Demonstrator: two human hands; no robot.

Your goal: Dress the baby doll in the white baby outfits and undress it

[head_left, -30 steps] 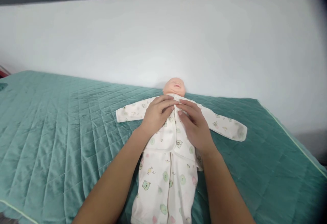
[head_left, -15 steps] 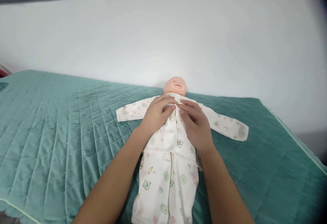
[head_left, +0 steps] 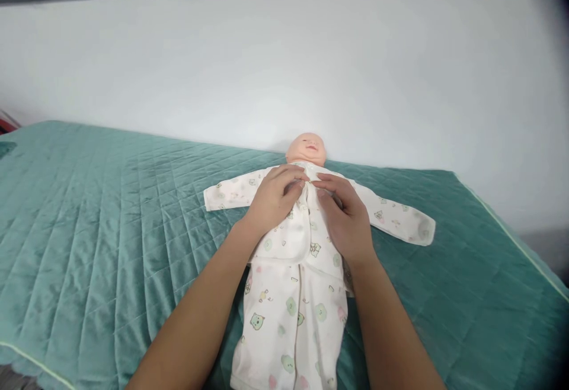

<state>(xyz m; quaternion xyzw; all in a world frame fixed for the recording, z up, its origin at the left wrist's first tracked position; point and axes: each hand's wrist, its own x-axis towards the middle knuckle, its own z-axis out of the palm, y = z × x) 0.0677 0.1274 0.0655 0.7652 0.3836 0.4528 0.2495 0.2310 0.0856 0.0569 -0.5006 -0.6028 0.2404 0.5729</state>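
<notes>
On the quilt (head_left: 111, 218): doll (head_left: 311, 154) lying flat on its back, dressed in a printed white shirt (head_left: 284, 245) plus matching trousers (head_left: 275, 325).
Long axis: running pretty much straight out from the camera wearer, trousers nearest, head (head_left: 306, 143) farthest, right by the wall (head_left: 267, 70).
Sleeves (head_left: 403, 223): stretched out both ways, roughly crosswise to the body.
Left hand (head_left: 273, 195): on the upper chest from the left, bent inward, fingertips just below the collar (head_left: 313, 169).
Right hand (head_left: 344, 215): basically the mirror image, over the chest from the right, nearly fingertip to fingertip with the left.
Grip: curled on the shirt with both hands; maybe a pinch, honestly can't tell, too small and too covered up.
Front opening (head_left: 308, 221): between the two hands, lined up with the body, about equally near to both, leading down from the fingertips toward the trousers.
</notes>
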